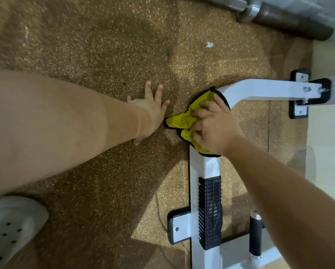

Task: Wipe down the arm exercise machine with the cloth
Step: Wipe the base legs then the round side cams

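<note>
Right hand is gripping a crumpled yellow cloth with black edging, pressing it on the bend of the white metal machine frame. Left hand is resting flat, fingers spread, on the speckled brown floor.

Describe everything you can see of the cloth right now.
The cloth is yellow with a black stitched edge, soft and fleecy-looking. It is bunched up, draped over the bend of the white machine frame low by the floor. The right hand grips it from above; one corner pokes left over the floor.
</note>
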